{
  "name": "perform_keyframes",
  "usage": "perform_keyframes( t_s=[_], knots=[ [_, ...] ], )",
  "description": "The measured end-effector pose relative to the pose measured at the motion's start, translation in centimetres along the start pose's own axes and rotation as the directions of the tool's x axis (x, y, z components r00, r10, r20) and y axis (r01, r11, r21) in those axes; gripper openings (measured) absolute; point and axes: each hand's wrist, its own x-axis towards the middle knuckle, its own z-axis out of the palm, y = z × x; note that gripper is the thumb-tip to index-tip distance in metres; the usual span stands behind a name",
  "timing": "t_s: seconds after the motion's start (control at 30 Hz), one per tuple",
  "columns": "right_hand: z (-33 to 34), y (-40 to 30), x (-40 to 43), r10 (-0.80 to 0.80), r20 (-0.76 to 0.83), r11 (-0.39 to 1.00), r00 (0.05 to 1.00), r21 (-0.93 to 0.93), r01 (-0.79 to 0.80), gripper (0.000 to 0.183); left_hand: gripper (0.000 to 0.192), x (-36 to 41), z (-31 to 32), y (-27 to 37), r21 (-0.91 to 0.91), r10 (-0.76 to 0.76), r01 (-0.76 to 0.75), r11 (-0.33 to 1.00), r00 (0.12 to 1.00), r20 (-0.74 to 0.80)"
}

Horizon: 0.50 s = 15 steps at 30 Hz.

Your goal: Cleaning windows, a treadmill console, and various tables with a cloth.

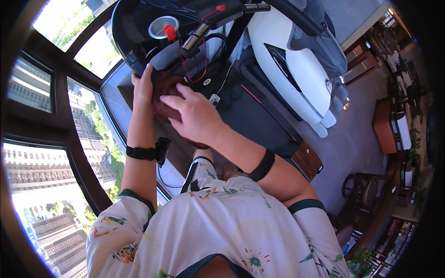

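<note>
A dark reddish-brown, leather-like item [170,81] with a rounded, creased surface is in front of me, beside the treadmill; its exact kind is unclear. My left hand [143,87] lies along its left side, partly hidden, and whether it grips the item cannot be told. Over the item's face my right hand [196,113] is spread, fingers apart and fingertips touching it. Both forearms wear black straps, and the left strap [146,153] carries a small black device.
The treadmill's console has a round cup holder [163,27] and a red safety clip [170,32] on a cord. Its running belt [257,121] lies below. A white massage chair [309,90] stands to the right. Dark-framed windows [69,83] line the left.
</note>
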Motion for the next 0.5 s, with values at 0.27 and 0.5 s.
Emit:
perform_keyframes(
  t_s=[0.27, 0.5],
  knots=[
    [0.6, 0.5, -1.2, 0.058, -0.01, 0.997, 0.998, 0.058, -0.058, 0.054, 0.054, -0.5, 0.4, 0.3, -0.176, -0.085, 0.137, 0.975, 0.957, 0.279],
    [0.0, 1.6, -1.6, 0.0, -0.046, 0.994, 0.999, 0.113, 0.005, 0.058, 0.027, 0.8, -0.1, 0.5, -0.234, -0.272, 0.367, 0.9, 0.894, 0.356]
  ],
)
